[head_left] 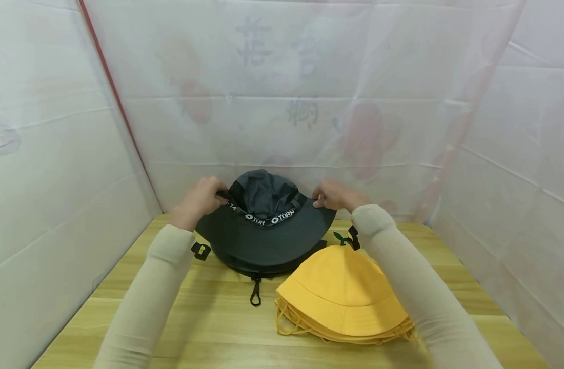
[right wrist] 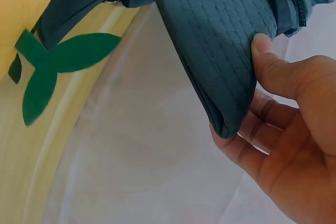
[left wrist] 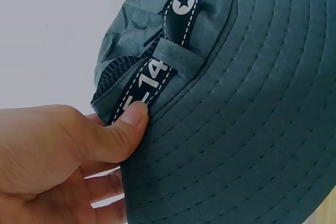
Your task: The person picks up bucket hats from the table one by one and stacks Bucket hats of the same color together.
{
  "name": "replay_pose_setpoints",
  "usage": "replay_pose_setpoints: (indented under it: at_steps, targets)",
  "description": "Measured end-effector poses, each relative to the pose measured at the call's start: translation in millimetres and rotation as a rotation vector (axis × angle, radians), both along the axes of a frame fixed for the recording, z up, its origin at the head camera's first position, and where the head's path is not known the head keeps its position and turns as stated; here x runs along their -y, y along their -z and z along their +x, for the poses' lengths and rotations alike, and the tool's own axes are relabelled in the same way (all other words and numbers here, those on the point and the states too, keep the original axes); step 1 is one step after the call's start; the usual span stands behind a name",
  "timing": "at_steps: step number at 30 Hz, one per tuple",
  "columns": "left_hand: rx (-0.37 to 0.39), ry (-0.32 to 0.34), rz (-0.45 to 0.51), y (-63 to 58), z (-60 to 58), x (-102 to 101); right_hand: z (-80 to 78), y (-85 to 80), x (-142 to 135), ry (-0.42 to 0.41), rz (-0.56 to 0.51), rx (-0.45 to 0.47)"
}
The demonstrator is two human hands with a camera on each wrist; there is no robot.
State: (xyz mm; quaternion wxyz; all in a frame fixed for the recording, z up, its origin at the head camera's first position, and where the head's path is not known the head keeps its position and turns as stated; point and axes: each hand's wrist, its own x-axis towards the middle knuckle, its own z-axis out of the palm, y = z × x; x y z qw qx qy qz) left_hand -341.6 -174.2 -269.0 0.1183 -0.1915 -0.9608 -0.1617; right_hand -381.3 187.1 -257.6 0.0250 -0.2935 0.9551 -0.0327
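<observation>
A dark grey bucket hat (head_left: 268, 241) with a lettered black band is held tilted, its wide stitched brim facing me. My left hand (head_left: 202, 201) pinches its left side, the thumb (left wrist: 134, 119) pressed on the band in the left wrist view. At the brim's right side my right hand (head_left: 335, 196) grips the edge, thumb on the upper face and fingers beneath, as the right wrist view shows. Under this hat shows another dark brim (head_left: 245, 267) with a cord and toggle (head_left: 256, 293) hanging toward me.
Yellow bucket hats (head_left: 344, 292) lie stacked at the front right on the wooden table (head_left: 217, 333), thin yellow cords spilling out below. A green leaf sprout (right wrist: 68, 59) tops the stack, close to my right wrist. White sheeting (head_left: 282, 102) encloses the back and both sides.
</observation>
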Motion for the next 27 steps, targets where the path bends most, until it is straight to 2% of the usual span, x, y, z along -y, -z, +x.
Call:
replay_pose_setpoints:
  at_steps: [7, 15, 20, 27]
  targets:
    - [0.075, 0.022, -0.037, 9.5, -21.2, 5, -4.0, 6.1, 11, 0.082, 0.068, 0.049]
    - [0.142, 0.030, -0.047, 14.6, -35.7, 4, -6.0, 13.7, 13, 0.109, 0.101, 0.045]
    - [0.172, -0.005, -0.034, 16.4, -43.1, -1, -9.0, 17.6, 9, 0.137, 0.126, 0.070]
    - [0.169, -0.078, 0.015, 22.1, -51.2, -4, -8.3, 22.4, 7, 0.228, 0.136, 0.114]
